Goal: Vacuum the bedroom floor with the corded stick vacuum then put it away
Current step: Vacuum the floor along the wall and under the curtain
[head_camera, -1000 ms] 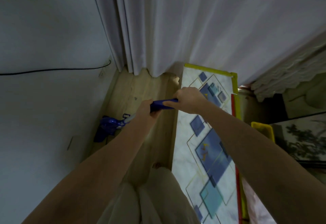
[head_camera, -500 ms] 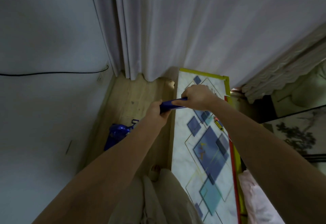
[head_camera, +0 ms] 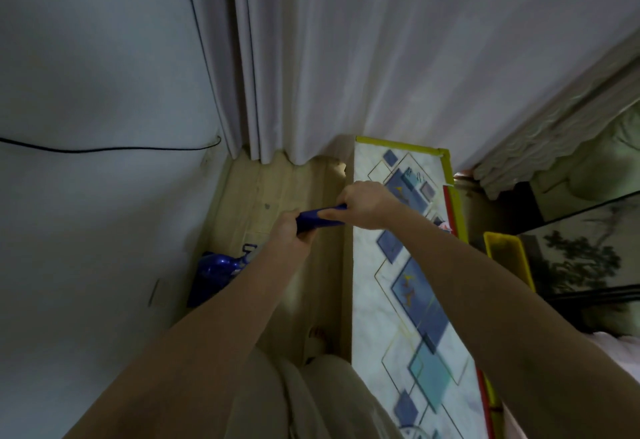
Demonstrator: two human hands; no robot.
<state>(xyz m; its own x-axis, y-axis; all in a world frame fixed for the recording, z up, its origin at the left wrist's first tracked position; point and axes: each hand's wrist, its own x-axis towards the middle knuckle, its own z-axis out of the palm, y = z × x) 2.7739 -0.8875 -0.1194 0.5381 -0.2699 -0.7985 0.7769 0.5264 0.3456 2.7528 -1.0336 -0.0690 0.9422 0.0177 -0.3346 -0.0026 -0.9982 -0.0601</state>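
Note:
The blue handle (head_camera: 320,220) of the stick vacuum runs between both my hands at the middle of the view. My left hand (head_camera: 289,232) grips its lower part and my right hand (head_camera: 365,205) grips its upper end. The vacuum's blue body (head_camera: 216,270) stands low on the wooden floor (head_camera: 277,189) close to the left wall, partly hidden behind my left forearm. Its floor head is not visible.
A white wall (head_camera: 86,231) with a black cord (head_camera: 104,150) closes the left side. Grey curtains (head_camera: 346,58) hang ahead. A patterned marble-look panel (head_camera: 398,300) with yellow edging borders the narrow floor strip on the right. My foot (head_camera: 317,338) stands on the floor.
Both hands with the handle have shifted slightly back and left, and the vacuum body has slid a little along the wall.

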